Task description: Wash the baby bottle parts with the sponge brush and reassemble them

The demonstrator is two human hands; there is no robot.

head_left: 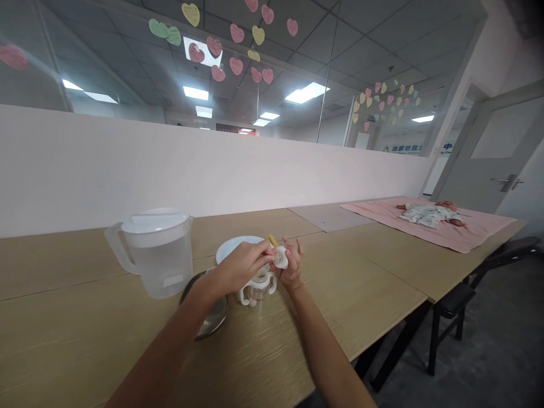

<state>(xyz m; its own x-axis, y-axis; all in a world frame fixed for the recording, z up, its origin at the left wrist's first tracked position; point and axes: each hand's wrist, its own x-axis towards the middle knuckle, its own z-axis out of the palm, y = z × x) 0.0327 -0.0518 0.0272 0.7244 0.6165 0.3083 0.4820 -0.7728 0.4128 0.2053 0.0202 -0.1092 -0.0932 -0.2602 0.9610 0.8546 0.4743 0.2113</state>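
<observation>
the table (340, 283) is the largest thing and carries all the others. on its far right end lies a pink towel (478, 231), spread perhaps to make a soft place for the baby figure (429, 215), maybe a doll, which lies well apart from the work. at the left stands the jug (164, 266), lid on and handle turned to the left, probably kept beside the working spot to be within reach. the white plate (225, 249) is behind the left hand (244, 262), and the metal dish (216, 317) is partly covered by the left forearm; i suppose both are for small parts.

the left arm reaches in from the lower left, palm turned down, with thumb and finger pinched on the near edge of the white ring. the right hand (292, 267) comes up from the lower right, its fingers curled around the other side of this ring, some fingertips raised. the bottle (257, 296) with two handles stands upright just below them. the white ring (281, 258) is in the air between both hands, likely held so for steady support. the yellow piece (272, 241) sticks up beside it; which hand grips it, i cannot tell.
</observation>
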